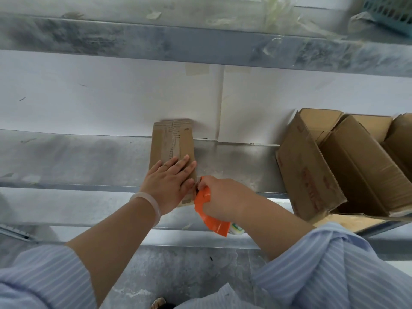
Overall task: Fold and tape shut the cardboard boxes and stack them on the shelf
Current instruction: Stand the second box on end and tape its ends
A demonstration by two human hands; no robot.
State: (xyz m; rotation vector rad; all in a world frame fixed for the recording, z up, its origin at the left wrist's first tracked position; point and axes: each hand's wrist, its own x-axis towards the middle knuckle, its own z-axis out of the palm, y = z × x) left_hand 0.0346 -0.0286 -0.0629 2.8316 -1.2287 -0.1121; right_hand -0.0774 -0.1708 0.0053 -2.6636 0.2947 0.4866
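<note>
1. Cardboard box [171, 143], small and flat, lies on the metal shelf [89, 161], its near end over the front edge.
2. Left hand [169, 184] presses down on it, fingers straight and close together.
3. Right hand [220, 197] curls round an orange tape dispenser [211, 220] at the box's near right corner.
4. Open boxes [312, 175] stand farther right on the same shelf.
5. Teal basket [390, 14] sits on the level above.

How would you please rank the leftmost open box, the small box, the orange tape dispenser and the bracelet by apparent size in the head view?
1. leftmost open box
2. small box
3. orange tape dispenser, partly hidden by the right hand and nearer the camera, so its place is less sure
4. bracelet
</note>
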